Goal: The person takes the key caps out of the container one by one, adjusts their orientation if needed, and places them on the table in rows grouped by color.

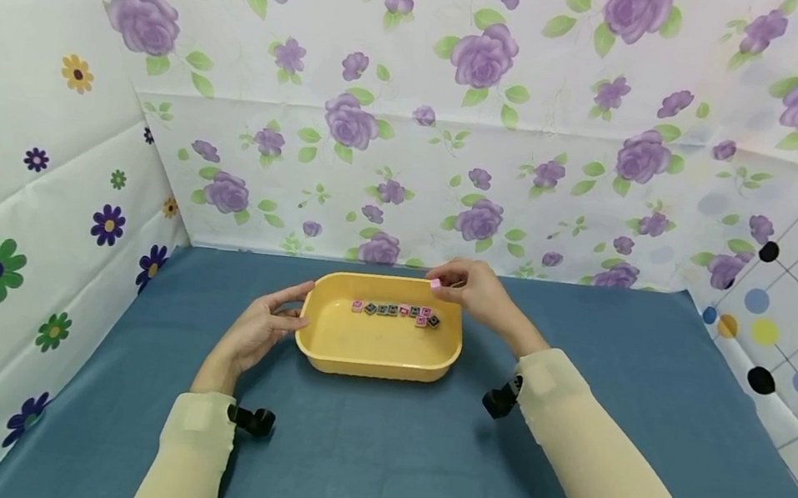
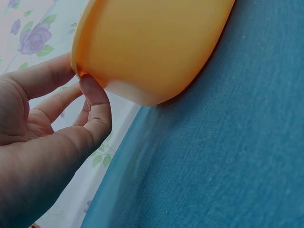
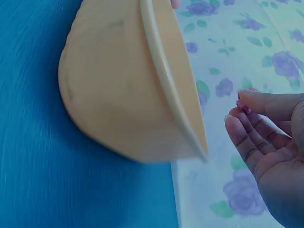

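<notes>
Pinching a small pink piece (image 3: 242, 103), the right hand (image 1: 468, 286) hangs above the far right corner of the yellow tray (image 1: 374, 345). The left hand (image 1: 258, 330) grips the tray's left end; small pink and dark cubes (image 1: 393, 310) sit on its floor.

Head view bright, evenly lit; I note soft shadow on the tabletop (image 1: 356, 462) beside the right sleeve (image 1: 612, 471). Wrist views dimmer, bluish; tub (image 3: 109, 85) edges blurred.
</notes>
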{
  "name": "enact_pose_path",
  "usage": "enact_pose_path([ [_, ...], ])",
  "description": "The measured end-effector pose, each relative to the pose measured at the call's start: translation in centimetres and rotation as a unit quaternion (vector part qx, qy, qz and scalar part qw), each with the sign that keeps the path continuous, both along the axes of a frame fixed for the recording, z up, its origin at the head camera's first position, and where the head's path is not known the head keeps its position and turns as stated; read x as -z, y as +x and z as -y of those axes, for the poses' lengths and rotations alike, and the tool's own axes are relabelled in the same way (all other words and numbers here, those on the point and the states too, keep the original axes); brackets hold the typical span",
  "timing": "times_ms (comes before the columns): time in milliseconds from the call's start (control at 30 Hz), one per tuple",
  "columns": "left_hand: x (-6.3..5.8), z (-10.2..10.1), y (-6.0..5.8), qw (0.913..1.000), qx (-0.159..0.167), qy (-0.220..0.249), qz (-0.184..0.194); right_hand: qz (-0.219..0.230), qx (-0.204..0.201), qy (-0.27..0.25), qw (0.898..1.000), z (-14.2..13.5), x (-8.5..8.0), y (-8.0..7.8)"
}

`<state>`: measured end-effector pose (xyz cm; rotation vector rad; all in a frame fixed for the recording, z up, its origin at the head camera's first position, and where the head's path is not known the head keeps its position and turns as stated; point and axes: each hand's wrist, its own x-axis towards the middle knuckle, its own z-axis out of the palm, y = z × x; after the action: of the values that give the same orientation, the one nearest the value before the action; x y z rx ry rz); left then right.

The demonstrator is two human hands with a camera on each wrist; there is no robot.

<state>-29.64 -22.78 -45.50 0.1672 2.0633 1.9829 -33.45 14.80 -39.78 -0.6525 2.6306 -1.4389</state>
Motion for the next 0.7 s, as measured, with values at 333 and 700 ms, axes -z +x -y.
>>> enact_pose_path([
  [333, 0.4, 0.2, 0.0, 1.0, 0.002, 0.001, 0.001, 0.022, 0.035, -0.025, 0.999, -4.3, 0.7, 0.1],
  [700, 0.4, 0.1, -0.2, 1.0, 0.002, -0.001, -0.006, 0.036, 0.059, -0.03, 0.997, -8.9, 1.7, 0.3],
])
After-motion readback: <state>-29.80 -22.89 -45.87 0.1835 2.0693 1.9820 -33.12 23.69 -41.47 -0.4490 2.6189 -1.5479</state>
